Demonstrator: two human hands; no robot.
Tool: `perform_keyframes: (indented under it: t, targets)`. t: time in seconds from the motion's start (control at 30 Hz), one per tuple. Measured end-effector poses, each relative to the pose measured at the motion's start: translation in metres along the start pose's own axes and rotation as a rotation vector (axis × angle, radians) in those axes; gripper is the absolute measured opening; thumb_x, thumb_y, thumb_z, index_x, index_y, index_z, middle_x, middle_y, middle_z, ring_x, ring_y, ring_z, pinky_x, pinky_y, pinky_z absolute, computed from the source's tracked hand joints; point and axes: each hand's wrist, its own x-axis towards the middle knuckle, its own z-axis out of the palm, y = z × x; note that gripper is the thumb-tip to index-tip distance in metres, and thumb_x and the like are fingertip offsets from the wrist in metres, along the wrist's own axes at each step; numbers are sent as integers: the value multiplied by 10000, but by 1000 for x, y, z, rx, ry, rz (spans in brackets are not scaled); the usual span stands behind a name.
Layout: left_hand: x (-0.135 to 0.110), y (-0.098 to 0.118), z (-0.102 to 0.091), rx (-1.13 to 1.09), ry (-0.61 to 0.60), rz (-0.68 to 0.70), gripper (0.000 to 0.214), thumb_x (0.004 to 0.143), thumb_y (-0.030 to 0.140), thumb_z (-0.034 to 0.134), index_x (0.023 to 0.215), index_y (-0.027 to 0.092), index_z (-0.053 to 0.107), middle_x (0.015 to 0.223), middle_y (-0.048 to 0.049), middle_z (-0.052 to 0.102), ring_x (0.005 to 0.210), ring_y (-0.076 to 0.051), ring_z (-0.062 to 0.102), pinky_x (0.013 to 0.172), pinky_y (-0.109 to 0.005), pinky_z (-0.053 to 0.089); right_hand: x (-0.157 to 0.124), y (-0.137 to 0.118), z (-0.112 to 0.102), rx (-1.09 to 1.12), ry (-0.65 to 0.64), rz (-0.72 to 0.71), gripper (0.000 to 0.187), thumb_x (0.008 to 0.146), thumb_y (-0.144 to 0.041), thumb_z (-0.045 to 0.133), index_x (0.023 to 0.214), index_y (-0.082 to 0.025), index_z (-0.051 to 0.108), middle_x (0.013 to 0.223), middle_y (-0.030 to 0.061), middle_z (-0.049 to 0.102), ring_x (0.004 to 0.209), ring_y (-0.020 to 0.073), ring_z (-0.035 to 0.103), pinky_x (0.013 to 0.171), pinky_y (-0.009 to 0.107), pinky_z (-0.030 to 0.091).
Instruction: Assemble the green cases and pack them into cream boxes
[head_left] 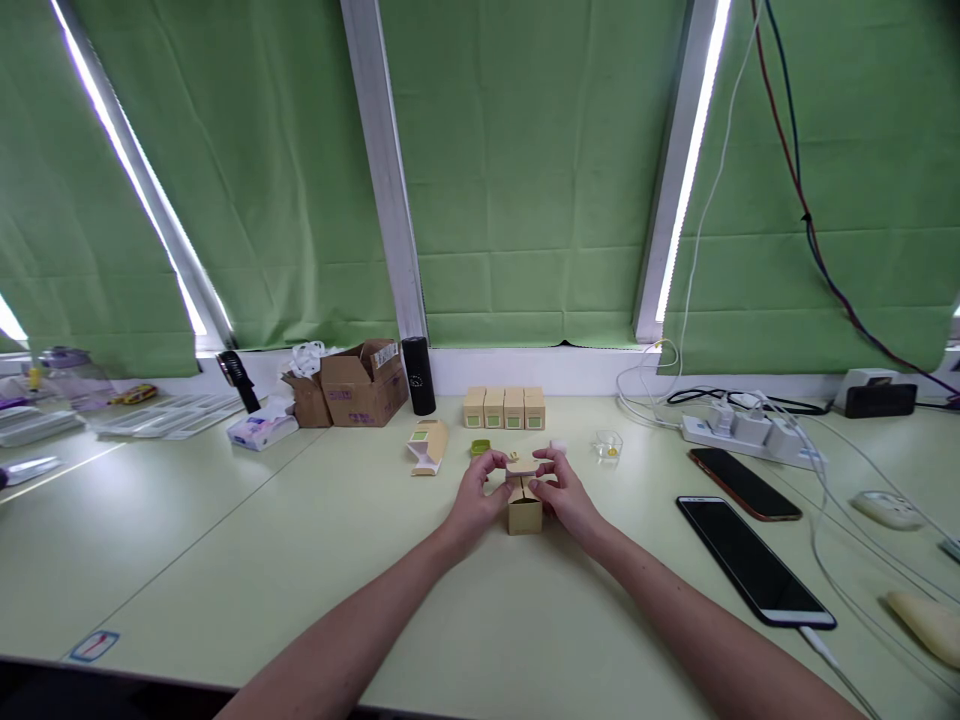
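A small brown cardboard box (525, 516) stands on the table in front of me, its top flaps raised. My left hand (481, 492) grips it from the left, thumb and fingers at the flaps. From the right, my right hand (564, 492) holds the opposite side the same way. The box's inside is hidden from me. Just behind the hands lie a small green container (480, 448) and a pinkish-white piece (558, 445), partly covered by my fingers. Left of them rests an opened, unfolded small carton (428, 447).
Several closed small boxes (504, 409) stand in a row at the back. A clear dish (607, 446) with something yellow sits to their right. A black cylinder (418, 376) and large carton (364, 384) stand back left. Phones (754, 560), cables and a power strip (750, 440) occupy the right.
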Motion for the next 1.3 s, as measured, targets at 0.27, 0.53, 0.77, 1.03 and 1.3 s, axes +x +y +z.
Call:
perform_keyframes:
  t: [0.27,0.53,0.77,1.03,1.3]
  targets:
    - [-1,10,0,31,-13,0,82,805,231,664,872,215,618,1070,-74,735,1116,-275,616,1019,-423,413,-1,-4,-1,-30,11,-37,523,635,-364,721,1114,-257,541,984,-16,500,627,111,482,549,263,363]
    - [-2,11,1,-9,-22,-20,93,817,269,668,843,207,605,1039,-75,727,1090,-272,614,1003,-415,416,-9,-13,-5,-136,33,-361,242,849,-354,598,1061,-242,631,993,29,546,711,157,504,660,316,432]
    - [-2,16,1,-34,-25,-31,116,797,286,687,826,205,610,982,-55,716,1009,-252,620,954,-386,434,-21,-22,-2,-395,-41,-615,106,885,-251,630,988,-258,654,952,51,574,742,196,488,692,358,438]
    - [-1,15,-3,-165,-56,-44,129,797,272,595,881,195,657,998,-78,706,1032,-269,625,936,-389,470,-22,-20,0,-449,-26,-638,91,857,-198,632,927,-255,642,946,53,570,734,197,486,685,363,446]
    - [-1,10,-4,-87,-60,-3,267,904,444,605,978,202,691,1026,-90,696,1075,-281,610,971,-405,463,-21,-18,0,-461,-40,-615,117,817,-160,622,881,-258,618,952,53,559,735,197,497,673,364,452]
